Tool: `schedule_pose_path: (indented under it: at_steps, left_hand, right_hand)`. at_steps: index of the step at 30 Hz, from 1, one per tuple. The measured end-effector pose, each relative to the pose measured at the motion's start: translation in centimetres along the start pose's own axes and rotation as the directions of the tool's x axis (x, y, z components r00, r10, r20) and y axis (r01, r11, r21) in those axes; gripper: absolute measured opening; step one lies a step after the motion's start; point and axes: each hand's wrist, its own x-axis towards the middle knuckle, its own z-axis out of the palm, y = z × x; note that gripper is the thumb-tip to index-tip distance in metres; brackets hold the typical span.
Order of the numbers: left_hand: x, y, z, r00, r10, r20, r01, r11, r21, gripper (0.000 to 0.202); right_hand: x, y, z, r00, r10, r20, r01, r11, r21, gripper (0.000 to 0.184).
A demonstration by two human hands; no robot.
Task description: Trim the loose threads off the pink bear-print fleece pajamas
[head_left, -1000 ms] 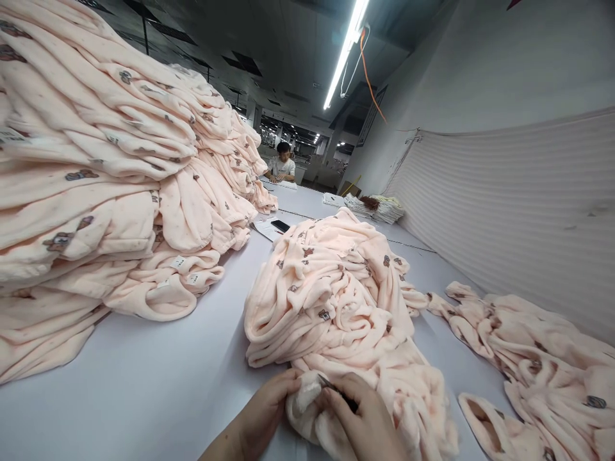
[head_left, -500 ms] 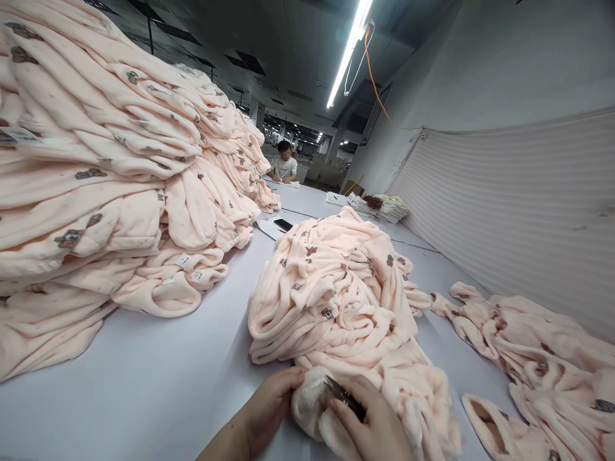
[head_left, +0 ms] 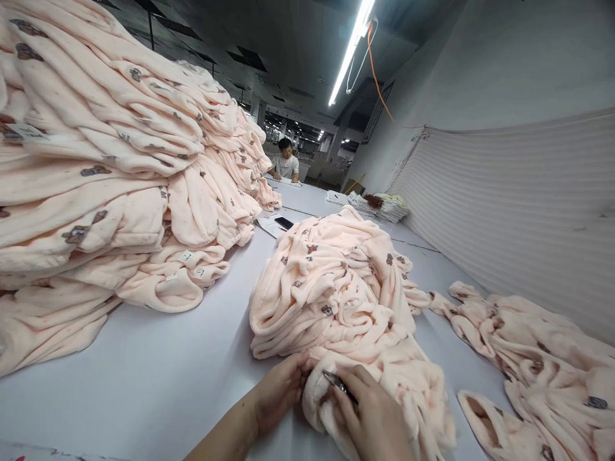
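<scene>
Snips (head_left: 340, 384), small and dark metal, sat clamped in the right grip (head_left: 377, 411); the left grip (head_left: 281, 392) pinched a pale-pink fleece garment (head_left: 314, 398) (thick, rumpled stuff, that).

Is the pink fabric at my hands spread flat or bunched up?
Bunched up: the pink fabric rises in crumpled folds, the left hand and right hand at its near end.

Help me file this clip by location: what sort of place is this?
Probably a garment workshop, judging by the heaps of pale pink patterned garments, the long pale worktable under them, and another person farther back.
</scene>
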Motion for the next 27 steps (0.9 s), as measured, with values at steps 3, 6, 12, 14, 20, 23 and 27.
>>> schedule_pose_path:
  at_steps: [3, 6, 12, 14, 20, 23, 27]
  left_hand:
    - [0.2, 0.2, 0.0, 1.0, -0.028, -0.001, 0.028, 0.999, -0.026, 0.046]
    - [0.4, 0.4, 0.3, 1.0, -0.004, -0.003, 0.003, 0.997, -0.082, 0.034]
    - [1.0, 0.1, 0.5, 0.994, 0.107, 0.001, -0.104, 0.966, -0.237, 0.029]
    - [1.0, -0.2, 0.3, 0.993, 0.122, 0.0, -0.117, 0.955, -0.274, 0.029]
    - [0.5, -0.5, -0.1, 0.984, 0.178, 0.02, -0.163, 0.938, -0.307, 0.031]
    - [0.4, -0.9, -0.4, 0.984, 0.18, -0.008, -0.173, 0.931, -0.321, 0.031]
    - [0.8, -1.7, -1.2, 0.988, 0.138, -0.076, -0.156, 0.911, -0.382, 0.024]
  right_hand:
    - [0.4, 0.4, 0.0, 0.998, 0.052, -0.044, -0.044, 0.986, 0.161, 0.023]
    - [0.4, 0.5, 0.9, 0.988, 0.131, -0.079, -0.099, 0.94, 0.328, 0.025]
    - [-0.5, -0.1, 5.3, 0.988, 0.117, -0.101, -0.073, 0.928, 0.365, 0.022]
    - [-0.3, 0.0, 5.9, 0.99, 0.1, -0.095, -0.051, 0.904, 0.426, 0.024]
    - [0.5, 0.3, 4.2, 0.989, 0.142, 0.049, -0.135, 0.695, 0.706, 0.033]
    - [0.0, 0.4, 3.7, 0.988, 0.122, 0.097, -0.153, 0.634, 0.758, 0.035]
    - [-1.1, 0.9, 4.1, 0.987, 0.162, 0.009, -0.13, 0.755, 0.643, 0.028]
